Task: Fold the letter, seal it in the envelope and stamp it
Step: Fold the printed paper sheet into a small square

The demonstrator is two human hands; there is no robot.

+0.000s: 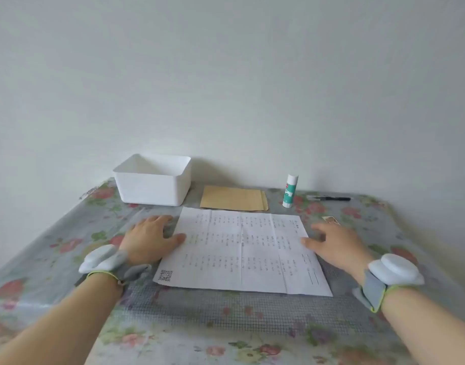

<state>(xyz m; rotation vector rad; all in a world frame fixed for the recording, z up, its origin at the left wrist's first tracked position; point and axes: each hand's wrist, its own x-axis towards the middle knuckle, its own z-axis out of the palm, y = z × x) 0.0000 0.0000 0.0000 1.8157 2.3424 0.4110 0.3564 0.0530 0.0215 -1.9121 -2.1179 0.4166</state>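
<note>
1. Where the flowered tablecloth (226, 325) starts on the left, the left hand (150, 237) lies flat, fingers straight and loose, gripping nothing, thumb touching the left edge of the letter (242, 251)
2. Behind that hand stands a white box (152, 180)
3. The letter lies unfolded and creased in the middle, print up
4. A brown envelope (234, 198) lies flat just behind it
5. A glue stick (290, 191) stands upright, with a pen (328, 198) lying to its right
6. The right hand (336, 242) rests relaxed, holding nothing, thumb at the letter's right edge; a small stamp (331, 220) peeks out behind its fingers
</note>
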